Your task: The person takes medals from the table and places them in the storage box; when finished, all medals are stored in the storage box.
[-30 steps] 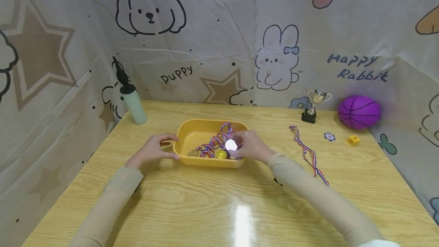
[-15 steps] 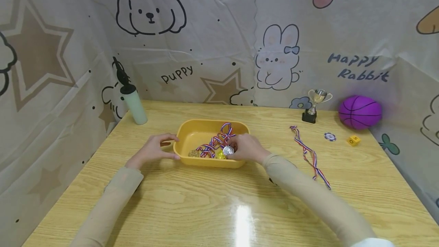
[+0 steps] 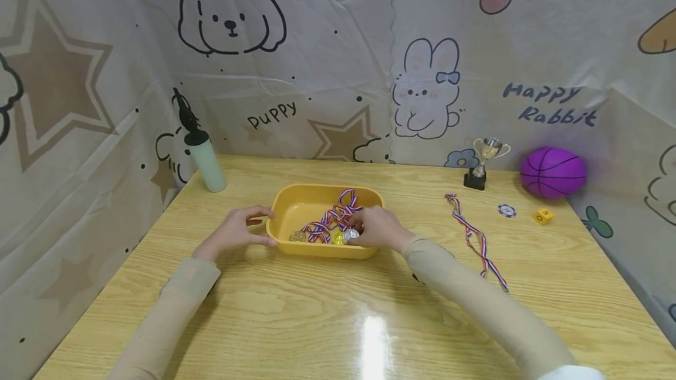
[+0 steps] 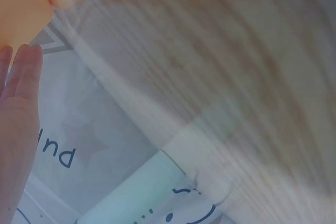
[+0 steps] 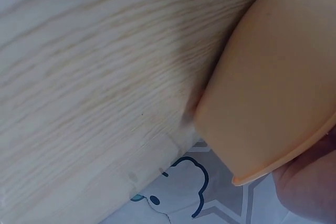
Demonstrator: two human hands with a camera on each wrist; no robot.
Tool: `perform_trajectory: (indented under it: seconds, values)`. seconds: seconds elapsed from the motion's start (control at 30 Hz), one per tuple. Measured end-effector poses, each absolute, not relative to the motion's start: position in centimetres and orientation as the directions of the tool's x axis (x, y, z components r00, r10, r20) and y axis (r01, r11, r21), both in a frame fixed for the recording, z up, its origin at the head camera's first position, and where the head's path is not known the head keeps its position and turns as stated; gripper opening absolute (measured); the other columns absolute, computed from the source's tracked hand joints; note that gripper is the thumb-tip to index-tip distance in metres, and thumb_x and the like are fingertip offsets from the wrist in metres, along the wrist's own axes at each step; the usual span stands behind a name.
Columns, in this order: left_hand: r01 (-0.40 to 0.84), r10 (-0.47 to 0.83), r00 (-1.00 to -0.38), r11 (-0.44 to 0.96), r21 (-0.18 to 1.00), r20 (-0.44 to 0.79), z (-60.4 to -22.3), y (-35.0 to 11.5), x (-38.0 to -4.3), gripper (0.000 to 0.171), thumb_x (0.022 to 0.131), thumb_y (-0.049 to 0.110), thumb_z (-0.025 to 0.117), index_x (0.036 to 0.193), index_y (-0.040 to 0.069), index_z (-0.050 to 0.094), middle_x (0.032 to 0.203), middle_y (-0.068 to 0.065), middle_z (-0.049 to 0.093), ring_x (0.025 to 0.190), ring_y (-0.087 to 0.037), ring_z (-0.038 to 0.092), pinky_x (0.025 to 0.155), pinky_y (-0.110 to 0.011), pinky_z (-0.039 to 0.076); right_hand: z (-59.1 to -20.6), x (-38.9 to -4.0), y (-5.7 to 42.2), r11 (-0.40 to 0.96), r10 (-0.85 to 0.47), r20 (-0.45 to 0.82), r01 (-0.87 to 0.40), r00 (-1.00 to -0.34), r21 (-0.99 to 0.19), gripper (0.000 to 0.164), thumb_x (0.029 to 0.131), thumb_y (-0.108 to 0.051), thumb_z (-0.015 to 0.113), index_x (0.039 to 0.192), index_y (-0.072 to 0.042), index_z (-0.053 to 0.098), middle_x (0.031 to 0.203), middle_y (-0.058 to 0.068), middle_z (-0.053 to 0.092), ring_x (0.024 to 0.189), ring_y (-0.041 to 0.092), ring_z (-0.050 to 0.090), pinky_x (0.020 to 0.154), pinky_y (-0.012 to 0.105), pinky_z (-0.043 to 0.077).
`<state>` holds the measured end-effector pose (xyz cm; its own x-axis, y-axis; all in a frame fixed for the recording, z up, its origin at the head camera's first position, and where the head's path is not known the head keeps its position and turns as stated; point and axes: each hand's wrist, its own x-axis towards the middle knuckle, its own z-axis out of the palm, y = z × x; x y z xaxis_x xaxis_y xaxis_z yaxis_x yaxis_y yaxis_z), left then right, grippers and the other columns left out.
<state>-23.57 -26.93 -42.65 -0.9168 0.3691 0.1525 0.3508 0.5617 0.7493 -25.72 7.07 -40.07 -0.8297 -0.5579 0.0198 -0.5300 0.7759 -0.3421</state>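
Note:
A yellow plastic tub (image 3: 285,207) stands on the wooden table, with medals and tangled striped ribbons (image 3: 333,216) in it. My left hand (image 3: 240,230) touches the tub's left end, thumb and fingers spread apart; in the left wrist view its fingers (image 4: 26,69) look straight. My right hand (image 3: 381,227) reaches over the tub's right end and pinches a silver medal (image 3: 351,234) low inside. Beside that medal lies a gold one (image 3: 338,238), partly covered. Farther left rests a dull gold medal (image 3: 298,236). The right wrist view shows mostly the tub's outer wall (image 5: 278,72).
To the right lies a loose striped ribbon (image 3: 470,230). Beyond it are a poker chip (image 3: 507,210), a yellow number cube (image 3: 543,216), a small trophy (image 3: 483,163) and a purple ball (image 3: 553,172). A pale green pump bottle (image 3: 207,163) stands at the back left.
My right hand has lowered the silver medal and moved it slightly left, down beside the gold one. The left hand and tub have stayed in place.

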Motion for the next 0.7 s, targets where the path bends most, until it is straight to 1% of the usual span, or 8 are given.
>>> perform_trajectory:
  seconds: [0.17,0.33,0.43,0.57,0.63,0.7]
  values:
    - [0.347,0.369,-0.917,0.557,0.754,0.149,-42.7,-26.9,-23.5,0.062,0.065,0.026,0.089,0.116,0.002,0.062,0.127,-0.015,0.059,0.125,-0.034,0.051,0.103,-0.047,0.047,-40.2,-25.7,7.2,0.764,-0.564,0.037,-0.538,-0.825,-0.355,0.038,0.074,-0.040,0.081,0.101,-0.014,0.073,0.081,-0.008,0.069,0.070,0.003,0.057,0.059,0.021,0.047]
    - [0.353,0.375,-0.915,0.561,0.748,0.150,-42.7,-27.0,-23.5,0.062,0.066,0.027,0.088,0.117,0.002,0.062,0.128,-0.016,0.059,0.124,-0.035,0.052,0.103,-0.047,0.047,-40.2,-25.7,7.7,0.711,-0.600,0.074,-0.573,-0.797,-0.407,0.035,0.076,-0.036,0.080,0.100,-0.012,0.073,0.076,-0.006,0.066,0.065,0.005,0.054,0.058,0.021,0.046]
    - [0.353,0.374,-0.915,0.562,0.748,0.151,-42.7,-26.9,-23.5,0.061,0.066,0.026,0.088,0.117,0.003,0.062,0.128,-0.015,0.059,0.124,-0.035,0.052,0.103,-0.047,0.047,-39.9,-25.6,8.2,0.662,-0.619,0.093,-0.581,-0.780,-0.474,0.034,0.079,-0.031,0.079,0.102,-0.008,0.072,0.079,-0.001,0.069,0.067,0.005,0.057,0.060,0.020,0.050]
    - [0.351,0.372,-0.916,0.561,0.749,0.151,-42.6,-26.9,-23.5,0.060,0.066,0.026,0.088,0.116,0.004,0.062,0.128,-0.015,0.059,0.125,-0.035,0.051,0.103,-0.046,0.047,-39.1,-25.1,9.2,0.614,-0.621,0.132,-0.585,-0.772,-0.530,0.038,0.080,-0.024,0.078,0.110,-0.002,0.070,0.091,0.006,0.072,0.077,0.010,0.065,0.068,0.022,0.055]
    - [0.349,0.371,-0.917,0.561,0.751,0.149,-42.6,-26.9,-23.5,0.060,0.066,0.026,0.088,0.116,0.004,0.062,0.128,-0.016,0.059,0.125,-0.035,0.051,0.103,-0.046,0.047,-38.5,-24.6,10.0,0.595,-0.619,0.164,-0.594,-0.769,-0.541,0.040,0.080,-0.024,0.078,0.112,-0.001,0.069,0.093,0.009,0.072,0.078,0.013,0.066,0.068,0.022,0.056]
    - [0.344,0.368,-0.919,0.561,0.753,0.145,-42.5,-26.9,-23.5,0.061,0.066,0.026,0.088,0.116,0.004,0.062,0.128,-0.016,0.059,0.125,-0.035,0.051,0.104,-0.046,0.047,-37.9,-24.2,10.8,0.580,-0.616,0.202,-0.612,-0.761,-0.537,0.039,0.079,-0.025,0.078,0.111,-0.003,0.069,0.092,0.008,0.072,0.078,0.014,0.066,0.065,0.022,0.055]
